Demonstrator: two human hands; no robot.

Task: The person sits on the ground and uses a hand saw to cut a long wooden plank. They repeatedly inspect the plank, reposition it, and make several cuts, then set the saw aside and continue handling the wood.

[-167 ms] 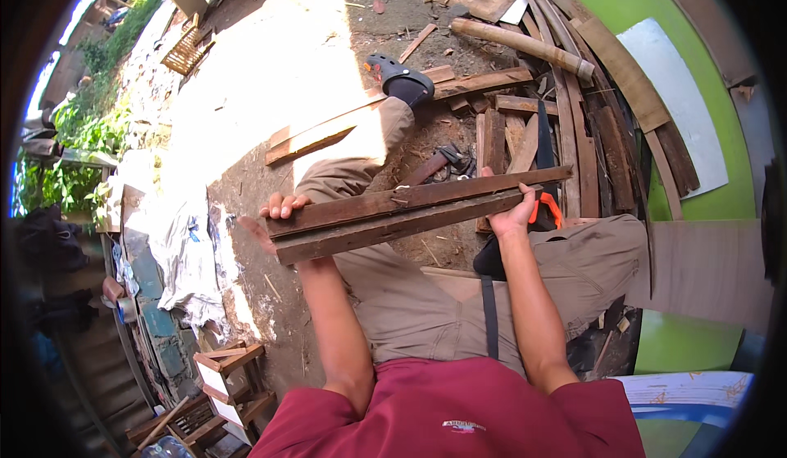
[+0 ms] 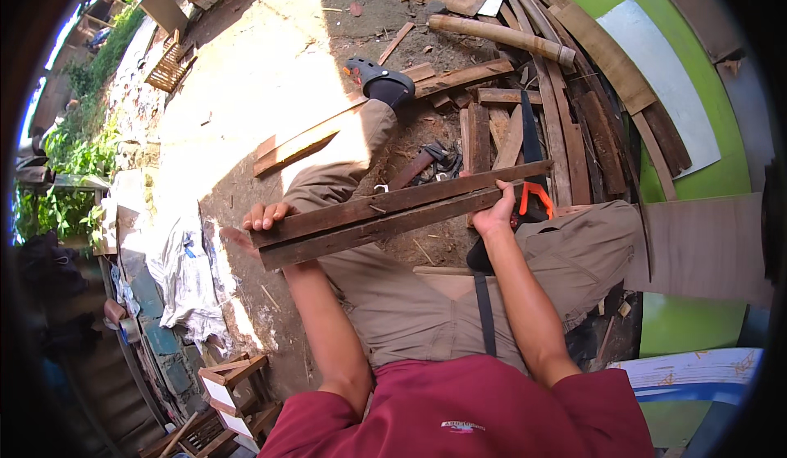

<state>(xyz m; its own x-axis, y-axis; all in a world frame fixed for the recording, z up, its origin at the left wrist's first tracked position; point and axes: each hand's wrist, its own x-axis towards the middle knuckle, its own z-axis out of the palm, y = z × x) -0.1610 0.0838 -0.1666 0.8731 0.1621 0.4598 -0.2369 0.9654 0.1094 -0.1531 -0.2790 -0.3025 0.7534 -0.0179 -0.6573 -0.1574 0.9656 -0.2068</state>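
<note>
I hold two dark wooden slats (image 2: 393,212) side by side, level above my lap. My left hand (image 2: 264,216) grips their left end, fingers curled over the top edge. Toward the right end, my right hand (image 2: 494,212) clasps them from below. I sit on the ground in khaki trousers, my left leg stretched out to a dark sandal (image 2: 385,81). Just beyond my right hand lies a hand saw (image 2: 531,171) with an orange and black handle, its blade pointing away from me.
A pile of worn planks and curved boards (image 2: 566,106) lies ahead on the right, with a pale round pole (image 2: 500,36) across it. A hammer (image 2: 418,165) rests on the dirt. Green and grey panels (image 2: 656,73) stand right; a long plank (image 2: 303,142) lies left.
</note>
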